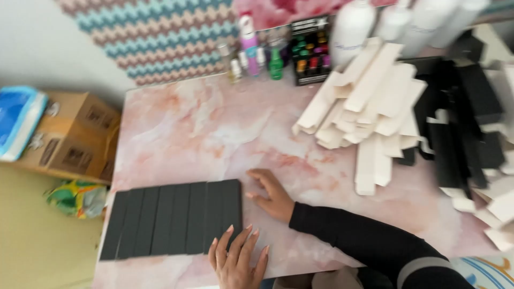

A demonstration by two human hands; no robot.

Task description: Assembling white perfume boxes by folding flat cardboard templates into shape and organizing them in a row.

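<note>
Where black boxes (176,218) lie, both hands

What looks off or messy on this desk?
The cream boxes lie in a loose, crisscrossed heap, mixed with black boxes at the right. The row of black boxes by the hands sits neatly aligned. Nothing looks spilled or damaged.

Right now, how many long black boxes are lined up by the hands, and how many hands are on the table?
Long flat black cardboard boxes in the row: 7
Hands on the pink marble table: 2, left hand and right hand
Total: 9
</note>
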